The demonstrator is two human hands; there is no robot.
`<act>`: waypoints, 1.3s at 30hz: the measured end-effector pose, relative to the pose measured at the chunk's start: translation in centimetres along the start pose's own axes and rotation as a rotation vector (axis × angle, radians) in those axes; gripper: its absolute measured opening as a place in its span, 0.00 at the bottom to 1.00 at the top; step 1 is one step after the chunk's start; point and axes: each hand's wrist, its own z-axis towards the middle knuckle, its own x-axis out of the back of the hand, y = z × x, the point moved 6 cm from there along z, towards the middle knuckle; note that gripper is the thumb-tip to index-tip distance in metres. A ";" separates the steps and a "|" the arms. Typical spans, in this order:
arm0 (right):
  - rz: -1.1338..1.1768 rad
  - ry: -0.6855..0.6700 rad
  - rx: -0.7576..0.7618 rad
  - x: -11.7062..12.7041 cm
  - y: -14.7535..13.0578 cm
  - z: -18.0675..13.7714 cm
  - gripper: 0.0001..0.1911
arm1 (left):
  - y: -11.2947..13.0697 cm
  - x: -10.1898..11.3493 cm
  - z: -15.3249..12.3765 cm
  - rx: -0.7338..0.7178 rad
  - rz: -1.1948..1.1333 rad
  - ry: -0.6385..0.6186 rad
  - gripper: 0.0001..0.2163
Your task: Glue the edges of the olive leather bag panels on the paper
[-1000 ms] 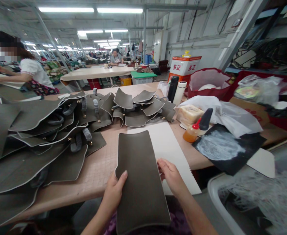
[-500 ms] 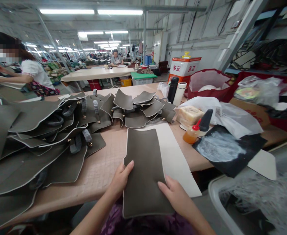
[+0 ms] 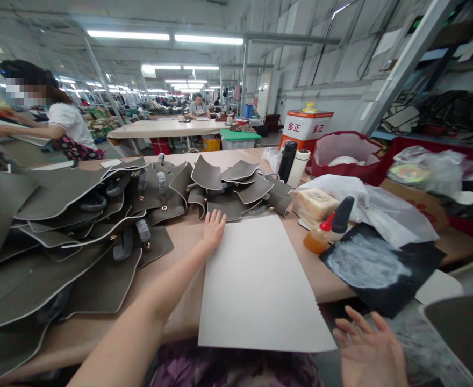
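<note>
Card sheet (image 3: 256, 285): pale grey, flat on the desk (image 3: 186, 236), near edge overhanging toward me. I judge it light, fairly stiff and quick to crease, best taken by both long edges. Right hand (image 3: 369, 357) nearest, open and empty, off the desk. Left hand (image 3: 213, 228) open, fingers flat at the sheet's far left corner. Beyond, leather pieces (image 3: 228, 185) lie heaped.

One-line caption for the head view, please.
Left hand flat at the far corner of a grey card sheet beside piled leather pieces; right hand open off the table edge.
</note>
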 end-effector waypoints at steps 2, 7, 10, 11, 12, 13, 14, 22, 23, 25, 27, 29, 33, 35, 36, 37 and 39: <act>0.072 -0.053 -0.066 -1.7 1.2 -0.2 0.20 | -0.6 0.8 1.6 -0.048 0.072 -0.008 0.20; -0.009 -0.292 -0.241 -5.6 4.9 -1.4 0.23 | -0.5 3.5 4.5 -0.123 0.183 -0.053 0.13; 0.014 -0.448 -0.351 -8.1 6.3 -2.0 0.21 | 1.2 5.6 3.4 -0.173 0.201 -0.059 0.14; 0.041 -0.497 -0.406 -9.0 6.7 -2.2 0.21 | 2.1 6.2 2.2 -0.196 0.198 -0.064 0.14; 0.074 -0.543 -0.469 -9.9 6.9 -2.3 0.21 | 3.1 6.8 0.5 -0.222 0.192 -0.073 0.15; 0.111 -0.588 -0.532 -10.9 7.1 -2.5 0.22 | 4.2 7.4 -1.6 -0.256 0.178 -0.088 0.16; 0.149 -0.627 -0.590 -11.7 7.1 -2.6 0.23 | 5.3 7.8 -4.0 -0.285 0.160 -0.108 0.16; 0.028 -0.797 -0.618 -13.5 8.0 -4.5 0.20 | 9.9 7.6 -21.9 -0.428 -0.369 -0.365 0.23; -0.007 -0.803 -0.577 -13.4 8.0 -5.0 0.22 | 9.0 7.3 -22.0 -0.320 -0.397 -0.286 0.24; -0.095 -0.815 -0.458 -13.3 7.6 -5.8 0.22 | 5.9 6.7 -21.6 0.040 -0.483 -0.060 0.27; -0.206 -0.843 -0.314 -13.4 6.8 -6.5 0.22 | 3.0 5.6 -21.4 0.426 -0.674 0.118 0.29; -0.340 -0.872 -0.167 -13.5 5.8 -7.1 0.22 | 2.2 3.8 -21.2 0.644 -0.955 0.113 0.29; -0.605 -0.879 0.064 -13.5 4.2 -7.9 0.24 | 3.6 2.2 -20.7 0.710 -1.297 0.041 0.23; -0.701 -0.876 0.149 -13.4 3.6 -8.3 0.24 | 4.3 2.3 -20.6 0.719 -1.374 0.077 0.22; -0.742 -0.878 0.193 -13.3 3.3 -8.6 0.24 | 4.6 2.2 -20.6 0.723 -1.406 0.084 0.21; -0.780 -0.879 0.243 -13.3 2.9 -8.8 0.24 | 4.9 2.2 -20.5 0.729 -1.430 0.081 0.20; -0.853 -0.862 0.364 -13.4 2.2 -9.2 0.23 | 5.4 2.1 -20.3 0.733 -1.435 0.059 0.19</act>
